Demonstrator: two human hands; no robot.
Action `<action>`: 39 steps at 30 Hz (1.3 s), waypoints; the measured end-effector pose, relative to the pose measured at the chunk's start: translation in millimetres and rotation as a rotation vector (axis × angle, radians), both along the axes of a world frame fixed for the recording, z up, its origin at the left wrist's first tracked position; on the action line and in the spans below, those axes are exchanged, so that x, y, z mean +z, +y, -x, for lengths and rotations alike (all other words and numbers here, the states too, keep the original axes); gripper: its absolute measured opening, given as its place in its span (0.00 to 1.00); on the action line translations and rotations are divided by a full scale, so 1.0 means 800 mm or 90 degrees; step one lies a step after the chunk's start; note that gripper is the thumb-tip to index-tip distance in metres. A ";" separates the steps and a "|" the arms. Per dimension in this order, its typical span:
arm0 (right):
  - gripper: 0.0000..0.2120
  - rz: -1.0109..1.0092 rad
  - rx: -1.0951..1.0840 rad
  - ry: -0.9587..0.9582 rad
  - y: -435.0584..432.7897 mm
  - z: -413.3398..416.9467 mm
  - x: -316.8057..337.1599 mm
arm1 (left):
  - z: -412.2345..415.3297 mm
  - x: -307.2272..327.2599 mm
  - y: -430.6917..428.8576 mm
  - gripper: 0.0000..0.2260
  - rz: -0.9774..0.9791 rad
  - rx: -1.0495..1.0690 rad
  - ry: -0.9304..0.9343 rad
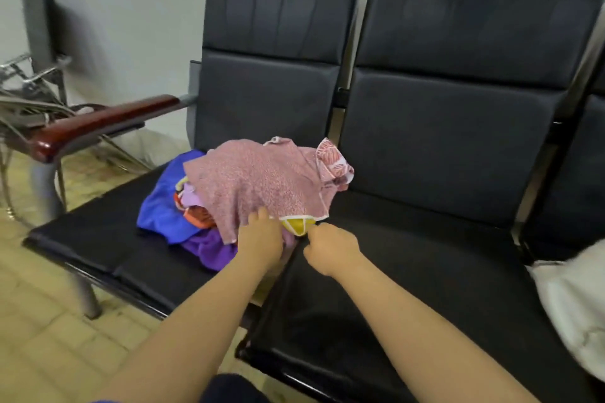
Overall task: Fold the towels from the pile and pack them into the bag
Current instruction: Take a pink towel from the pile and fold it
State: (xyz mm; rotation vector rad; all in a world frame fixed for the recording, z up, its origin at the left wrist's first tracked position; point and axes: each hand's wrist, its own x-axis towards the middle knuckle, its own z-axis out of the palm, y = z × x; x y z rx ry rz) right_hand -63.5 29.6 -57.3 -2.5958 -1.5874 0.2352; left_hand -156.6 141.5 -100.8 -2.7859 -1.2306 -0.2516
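Observation:
A pile of towels lies on the left black seat (98,232). On top is a pink speckled towel (258,177); a blue one (157,206), a purple one (206,247) and a yellow one (296,226) show beneath it. My left hand (260,239) rests at the pink towel's near edge, its fingers reaching under the cloth. My right hand (332,247) is curled just right of the yellow towel's corner; whether it pinches the cloth is unclear. A white bag (569,307) sits at the right edge, partly out of frame.
The black bench has a second seat (409,271) on the right where my right arm lies. A red-brown armrest (95,126) sticks out at the left. Metal frames (29,98) stand by the wall at far left. Tiled floor (42,337) lies below.

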 end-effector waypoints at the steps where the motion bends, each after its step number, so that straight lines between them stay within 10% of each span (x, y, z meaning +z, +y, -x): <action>1: 0.17 0.000 0.009 0.016 0.012 0.009 -0.009 | 0.008 -0.004 0.013 0.11 -0.025 0.011 -0.027; 12: 0.20 -0.024 -0.023 0.147 0.063 0.009 -0.055 | 0.026 -0.040 0.084 0.02 -0.193 -0.073 -0.066; 15: 0.15 -0.152 -0.149 0.377 0.075 0.002 -0.051 | 0.015 -0.010 0.081 0.05 -0.156 -0.039 -0.177; 22: 0.40 -0.412 -0.304 1.130 0.084 -0.013 -0.023 | -0.002 0.072 0.002 0.06 0.017 -0.043 -0.249; 26: 0.18 -0.641 -0.389 1.046 0.066 -0.029 0.020 | -0.003 0.079 -0.064 0.11 0.080 -0.228 -0.195; 32: 0.17 -0.853 -0.299 1.106 -0.071 -0.093 0.049 | -0.008 0.074 -0.083 0.07 0.291 -0.167 -0.612; 36: 0.39 -0.711 -0.496 1.052 -0.194 -0.150 -0.005 | -0.049 0.019 -0.064 0.14 0.289 0.023 -0.489; 39: 0.34 -0.474 -0.531 0.919 -0.271 -0.166 -0.043 | -0.073 -0.033 -0.079 0.22 0.450 0.040 -0.279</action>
